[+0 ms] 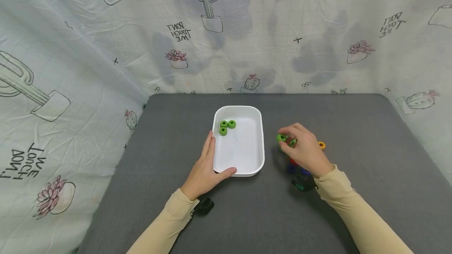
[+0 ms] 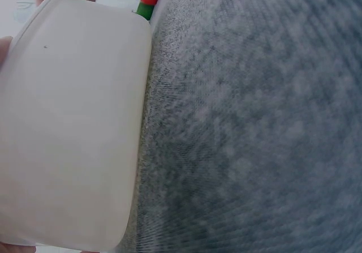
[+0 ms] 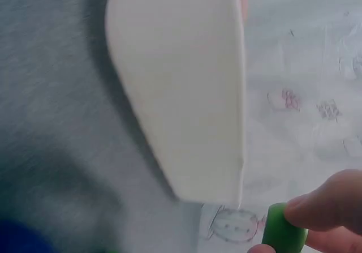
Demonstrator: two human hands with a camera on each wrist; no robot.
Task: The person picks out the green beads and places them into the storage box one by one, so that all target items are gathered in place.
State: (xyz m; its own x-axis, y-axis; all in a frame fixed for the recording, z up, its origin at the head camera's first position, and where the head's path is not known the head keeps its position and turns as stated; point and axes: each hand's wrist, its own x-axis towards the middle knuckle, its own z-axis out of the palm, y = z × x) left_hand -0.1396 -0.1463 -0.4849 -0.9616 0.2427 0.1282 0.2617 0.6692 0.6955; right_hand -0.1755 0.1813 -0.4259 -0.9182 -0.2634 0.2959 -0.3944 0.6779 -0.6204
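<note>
My right hand [image 1: 304, 148] pinches a green bead [image 1: 281, 138] between thumb and fingertips, to the right of a white tray [image 1: 263, 144]. The right wrist view shows this bead [image 3: 283, 230] as a short, smooth cylinder raised near the level of the tray's rim. My left hand [image 1: 205, 169] rests against the tray's near left corner, fingers straight along the left side and thumb by the front rim. Inside the tray, three green beads [image 1: 224, 124] sit together toward the far left. Another green bead [image 1: 293, 142] shows under the right hand, which partly hides it.
Around and below the right hand lie a yellow bead [image 1: 321, 145], a red bead [image 1: 293, 161] and blue beads [image 1: 305, 171], partly covered. A grey table [image 1: 169, 136] carries everything, with a patterned cloth [image 1: 247, 42] hanging behind it and at the sides.
</note>
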